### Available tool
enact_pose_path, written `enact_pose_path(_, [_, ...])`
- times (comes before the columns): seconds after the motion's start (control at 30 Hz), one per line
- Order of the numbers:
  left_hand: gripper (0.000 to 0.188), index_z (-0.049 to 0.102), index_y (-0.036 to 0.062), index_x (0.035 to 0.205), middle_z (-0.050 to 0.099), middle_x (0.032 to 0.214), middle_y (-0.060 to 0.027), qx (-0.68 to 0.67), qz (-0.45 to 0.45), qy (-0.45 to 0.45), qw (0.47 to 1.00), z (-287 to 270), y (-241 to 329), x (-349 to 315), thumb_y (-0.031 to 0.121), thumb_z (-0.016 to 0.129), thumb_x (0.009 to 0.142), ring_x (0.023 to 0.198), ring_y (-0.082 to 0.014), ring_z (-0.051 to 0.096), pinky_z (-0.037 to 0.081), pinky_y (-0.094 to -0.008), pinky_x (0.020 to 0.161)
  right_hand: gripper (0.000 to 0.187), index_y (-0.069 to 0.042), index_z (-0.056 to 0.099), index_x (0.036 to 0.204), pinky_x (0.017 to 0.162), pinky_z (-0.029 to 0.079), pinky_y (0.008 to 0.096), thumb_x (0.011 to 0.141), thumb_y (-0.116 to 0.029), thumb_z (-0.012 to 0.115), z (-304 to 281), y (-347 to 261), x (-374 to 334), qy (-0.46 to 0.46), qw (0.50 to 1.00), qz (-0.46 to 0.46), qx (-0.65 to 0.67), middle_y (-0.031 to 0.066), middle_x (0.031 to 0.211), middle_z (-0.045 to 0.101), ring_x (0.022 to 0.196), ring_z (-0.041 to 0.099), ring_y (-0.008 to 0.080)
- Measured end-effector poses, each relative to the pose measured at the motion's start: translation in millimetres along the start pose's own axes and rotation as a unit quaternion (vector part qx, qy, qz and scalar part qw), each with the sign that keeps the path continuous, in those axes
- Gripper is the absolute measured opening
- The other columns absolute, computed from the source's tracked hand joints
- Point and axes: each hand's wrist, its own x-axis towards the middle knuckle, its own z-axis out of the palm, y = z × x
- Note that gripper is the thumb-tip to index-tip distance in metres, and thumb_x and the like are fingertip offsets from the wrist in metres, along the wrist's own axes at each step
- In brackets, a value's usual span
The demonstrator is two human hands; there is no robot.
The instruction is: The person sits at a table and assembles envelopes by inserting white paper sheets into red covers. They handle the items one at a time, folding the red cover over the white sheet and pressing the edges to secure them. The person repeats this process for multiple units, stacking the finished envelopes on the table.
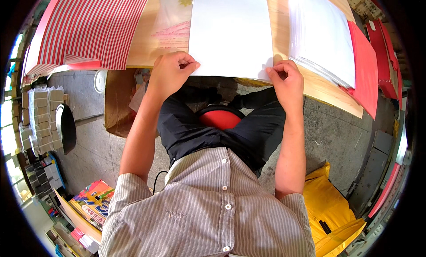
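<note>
A blank white sheet (230,35) lies on the wooden table in front of me, its near edge reaching the table's front edge. At its near left corner my left hand (171,73) is closed, the thumb and forefinger pinching the sheet. My right hand (287,82) pinches the near right corner in the same way, with its other fingers curled. Whether it is a single sheet or several layers, I cannot tell. Partly under its left side is a clear plastic sheet (171,15) with yellow-green flower shapes and pink print.
Red-and-white striped sheets (95,24) are piled at the table's left. On the right stands a stack of white sheets (321,39), with a red sheet (366,70) beneath. A cardboard box (117,102) is below the table; a yellow bag (328,208) lies at lower right.
</note>
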Motion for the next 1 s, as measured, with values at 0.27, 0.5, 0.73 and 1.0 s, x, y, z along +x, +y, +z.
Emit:
enact_pose_path(0.27, [0.027,0.075,-0.0011,0.087,0.073,0.079,-0.0155,0.063,-0.034,-0.043,0.997,-11,9,8,0.025,0.079,0.081,0.075,-0.0252,0.071,0.054,-0.0353,0.071,0.019,0.007,0.066,0.08,0.071,0.051,0.0317,0.082,-0.009,0.077,-1,-4,5,-0.011,0.999,0.05,-0.012,0.0111,0.085,0.064,0.072,0.062,0.0196])
enact_pose_path(0.5, [0.026,0.065,-0.0015,0.082,0.068,0.071,-0.0084,0.032,-0.053,-0.048,0.997,-14,-6,13,0.019,0.081,0.083,0.063,-0.0137,0.064,0.049,-0.0293,0.058,0.021,0.004,0.066,0.082,0.076,0.052,0.0361,0.081,-0.012,0.078,-2,-12,10,0.015,0.991,0.081,-0.109,0.0145,0.086,0.066,0.08,0.066,0.0266])
enact_pose_path(0.73, [0.02,0.061,0.0002,0.097,0.063,0.069,-0.0053,-0.017,-0.066,0.002,0.998,-18,-3,4,0.01,0.074,0.087,0.065,-0.0114,0.062,0.046,-0.0276,0.056,0.015,0.002,0.066,0.094,0.072,0.053,0.037,0.085,-0.009,0.072,-4,5,3,0.111,0.991,0.056,-0.055,0.0141,0.091,0.069,0.075,0.066,0.0278])
enact_pose_path(1.0, [0.051,0.058,0.0026,0.131,0.055,0.138,-0.0139,0.192,0.307,0.019,0.932,56,40,-37,0.014,0.071,0.083,0.13,-0.033,0.051,0.04,-0.0433,0.111,0.042,0.002,0.067,0.117,0.1,0.048,0.0463,0.076,-0.003,0.065,50,-32,-45,0.012,0.93,-0.327,-0.169,0.0138,0.125,0.065,0.12,0.058,0.0341])
